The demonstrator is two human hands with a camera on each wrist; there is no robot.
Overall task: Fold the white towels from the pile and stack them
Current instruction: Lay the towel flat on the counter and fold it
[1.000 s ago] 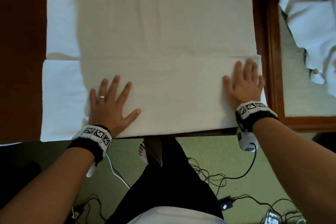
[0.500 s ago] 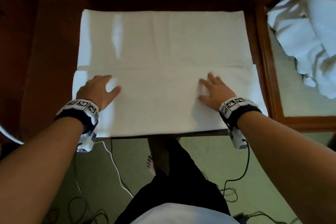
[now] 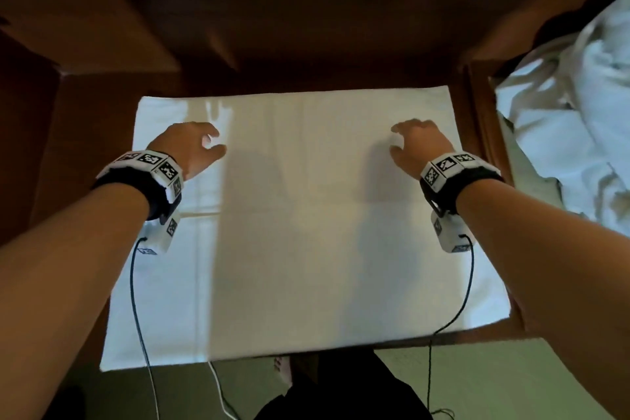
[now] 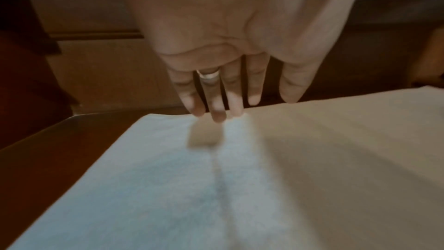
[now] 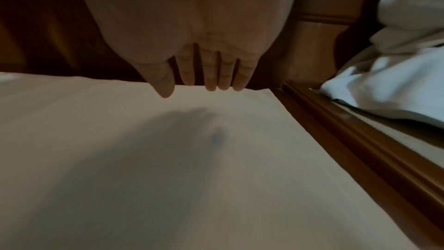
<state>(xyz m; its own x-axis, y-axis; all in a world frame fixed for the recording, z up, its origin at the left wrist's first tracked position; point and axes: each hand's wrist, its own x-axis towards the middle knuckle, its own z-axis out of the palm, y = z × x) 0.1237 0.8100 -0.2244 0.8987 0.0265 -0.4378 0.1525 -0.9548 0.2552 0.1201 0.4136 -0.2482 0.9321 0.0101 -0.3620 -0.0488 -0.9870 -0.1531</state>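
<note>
A white towel (image 3: 306, 225) lies spread flat on the dark wooden tabletop (image 3: 78, 119), its near edge reaching the tabletop's front edge. Both hands are above its far half, well apart. The left hand (image 3: 191, 147) is near the towel's far left corner, fingers (image 4: 217, 109) extended and slightly spread, tips at or just above the cloth, gripping nothing. The right hand (image 3: 419, 143) is near the far right corner, fingers (image 5: 211, 75) straight and together, also holding nothing. To the right, past a wooden rim, lies the rumpled pile of white towels (image 3: 576, 133)
</note>
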